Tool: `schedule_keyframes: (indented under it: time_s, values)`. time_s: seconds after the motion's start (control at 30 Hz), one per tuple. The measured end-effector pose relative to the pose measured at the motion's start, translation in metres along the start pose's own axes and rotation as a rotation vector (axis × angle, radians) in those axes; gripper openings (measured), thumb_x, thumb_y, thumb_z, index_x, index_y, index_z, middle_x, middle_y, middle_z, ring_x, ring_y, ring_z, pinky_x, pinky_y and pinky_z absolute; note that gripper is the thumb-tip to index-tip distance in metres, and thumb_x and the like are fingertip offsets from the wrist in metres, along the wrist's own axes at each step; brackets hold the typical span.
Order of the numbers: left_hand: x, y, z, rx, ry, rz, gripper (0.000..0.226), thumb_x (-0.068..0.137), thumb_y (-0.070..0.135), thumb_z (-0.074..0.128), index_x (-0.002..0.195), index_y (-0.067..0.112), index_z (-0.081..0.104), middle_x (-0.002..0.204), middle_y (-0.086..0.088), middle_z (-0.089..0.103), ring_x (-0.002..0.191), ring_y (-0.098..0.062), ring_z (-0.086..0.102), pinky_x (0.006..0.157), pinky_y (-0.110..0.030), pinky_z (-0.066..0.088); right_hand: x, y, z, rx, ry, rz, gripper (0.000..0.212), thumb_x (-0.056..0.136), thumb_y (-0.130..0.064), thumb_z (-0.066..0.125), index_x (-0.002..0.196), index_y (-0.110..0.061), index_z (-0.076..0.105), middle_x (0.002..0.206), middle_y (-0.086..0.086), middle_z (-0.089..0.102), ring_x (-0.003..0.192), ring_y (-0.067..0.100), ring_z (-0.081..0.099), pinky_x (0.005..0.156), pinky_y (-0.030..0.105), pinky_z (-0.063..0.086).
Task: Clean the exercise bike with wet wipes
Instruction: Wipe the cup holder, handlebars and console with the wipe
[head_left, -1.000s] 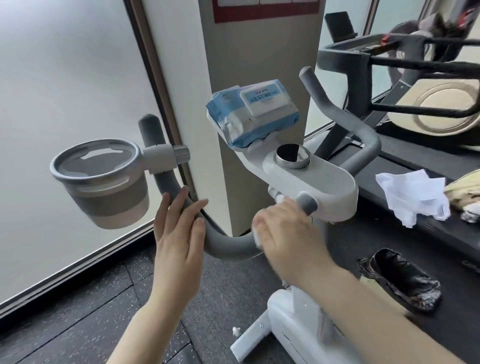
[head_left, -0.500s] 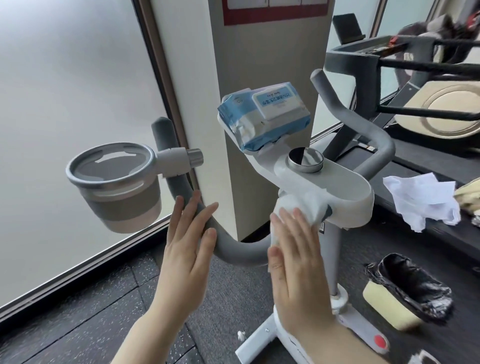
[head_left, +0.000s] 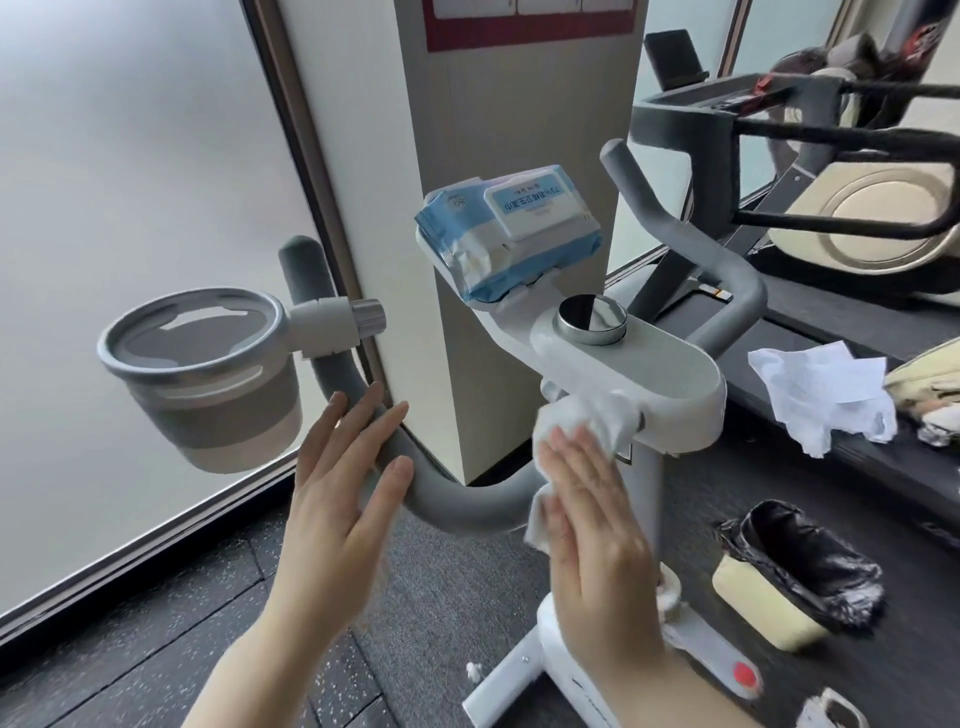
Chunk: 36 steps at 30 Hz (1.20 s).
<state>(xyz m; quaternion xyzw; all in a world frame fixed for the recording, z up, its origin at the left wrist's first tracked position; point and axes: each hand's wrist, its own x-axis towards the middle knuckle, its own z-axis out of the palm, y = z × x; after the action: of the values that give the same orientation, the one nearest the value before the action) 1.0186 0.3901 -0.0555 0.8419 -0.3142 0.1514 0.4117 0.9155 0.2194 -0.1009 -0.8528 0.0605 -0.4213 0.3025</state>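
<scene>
A white wet wipe (head_left: 582, 431) is being pressed by the right hand (head_left: 587, 514) against the underside and front edge of the exercise bike's white console (head_left: 649, 364), where the grey handlebar (head_left: 457, 499) meets the stem; the fingers are being kept straight and flat over the wipe, not curled round it. The left hand (head_left: 343, 478) is being held open, fingers extended, touching or just beside the handlebar's lower bend; actual contact cannot be confirmed. The wipe is judged to be light, limp and damp: it is bunching and a loose corner is hanging below the palm, so it is best held under a flat palm or pinched at a folded edge. The bike is judged to be rigid and heavy enough to stand firm under wiping; the smooth plastic is likely becoming slippery when wet. The pack of wet wipes (head_left: 511, 234) is resting tilted on the console's holder, just behind the round metal knob (head_left: 592, 318). A cup holder (head_left: 200, 364) is clamped to the left bar. The bike's base and saddle are being cut off by the frame; the surface under the wipe is hidden, so remaining dirt cannot be assessed.
</scene>
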Motion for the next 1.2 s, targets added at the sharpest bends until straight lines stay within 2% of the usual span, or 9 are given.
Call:
schedule_keyframes:
  time_s: [0.13,0.23,0.33,0.43,0.7,0.83,1.0,1.1,1.2]
  values:
    - [0.003,-0.006,-0.008,-0.012,0.028,0.009,0.042,0.092,0.033,0.05,0.134,0.036,0.047,0.144,0.023,0.038,0.138,0.005,0.024,0.109,-0.007,0.016,-0.009,-0.037,0.021,-0.103,-0.088,-0.247,0.039,0.096,-0.016,0.046,0.134,-0.009,0.053,0.143,0.0,0.048,0.137,0.015,0.038,0.112,0.04,0.032]
    - [0.001,-0.008,-0.012,-0.242,0.082,-0.091,0.04,0.091,0.022,0.048,0.13,0.029,0.053,0.142,0.016,0.047,0.134,0.004,0.036,0.109,-0.013,0.026,0.006,-0.055,0.034,-0.285,-0.269,-0.377,0.054,0.086,-0.008,0.045,0.139,-0.008,0.046,0.148,0.004,0.042,0.14,0.016,0.033,0.113,0.037,0.028]
    - [0.003,-0.005,-0.018,-0.499,0.115,-0.198,0.039,0.091,0.024,0.045,0.129,0.02,0.057,0.132,0.013,0.058,0.128,0.0,0.045,0.104,-0.015,0.034,0.032,-0.069,0.046,-0.361,-0.346,-0.388,0.059,0.081,-0.009,0.032,0.137,-0.005,0.049,0.144,0.009,0.047,0.136,0.021,0.04,0.109,0.035,0.035]
    - [0.004,-0.004,-0.022,-0.537,0.11,-0.2,0.045,0.091,0.037,0.046,0.13,0.017,0.056,0.13,0.013,0.06,0.128,-0.002,0.047,0.104,-0.015,0.034,0.038,-0.07,0.04,-0.349,-0.361,-0.371,0.061,0.077,-0.005,0.029,0.133,-0.005,0.054,0.139,0.007,0.053,0.129,0.02,0.048,0.1,0.033,0.046]
    - [-0.003,0.002,-0.01,-0.338,0.053,-0.163,0.047,0.089,0.046,0.039,0.131,0.029,0.053,0.146,0.018,0.039,0.138,0.003,0.028,0.111,-0.013,0.022,0.023,-0.068,0.034,-0.365,-0.34,-0.307,0.061,0.078,-0.005,0.033,0.137,-0.006,0.05,0.141,0.01,0.05,0.126,0.023,0.052,0.1,0.035,0.047]
    - [0.0,0.017,0.006,-0.208,0.016,-0.113,0.043,0.085,0.054,0.039,0.126,0.046,0.049,0.148,0.028,0.027,0.144,0.0,0.007,0.112,-0.009,0.007,0.015,-0.047,0.031,-0.17,-0.301,-0.305,0.052,0.085,-0.005,0.051,0.137,-0.008,0.05,0.139,0.004,0.052,0.126,0.02,0.05,0.103,0.034,0.041]
    - [0.015,0.038,0.011,-0.083,-0.072,0.042,0.044,0.091,0.052,0.036,0.13,0.039,0.05,0.152,0.023,0.027,0.144,0.0,0.014,0.119,-0.048,0.004,0.016,0.002,-0.011,-0.087,-0.214,-0.354,0.043,0.085,-0.002,0.067,0.127,-0.009,0.061,0.128,0.0,0.061,0.124,0.016,0.052,0.105,0.033,0.041]
    - [0.025,0.06,0.022,-0.04,-0.155,0.065,0.049,0.091,0.058,0.032,0.133,0.04,0.048,0.151,0.029,0.023,0.143,0.003,0.011,0.118,-0.041,0.012,0.031,0.031,-0.04,-0.098,-0.196,-0.247,0.035,0.087,-0.003,0.063,0.121,-0.011,0.065,0.127,-0.002,0.062,0.126,0.01,0.051,0.104,0.029,0.042]
    - [0.032,0.073,0.036,0.107,-0.305,0.077,0.061,0.084,0.069,0.021,0.136,0.045,0.042,0.152,0.032,0.015,0.142,0.008,0.0,0.116,-0.032,0.015,0.059,0.039,-0.085,-0.092,-0.002,-0.045,0.025,0.097,-0.021,0.048,0.107,-0.014,0.07,0.107,-0.011,0.069,0.104,0.0,0.061,0.087,0.02,0.048]
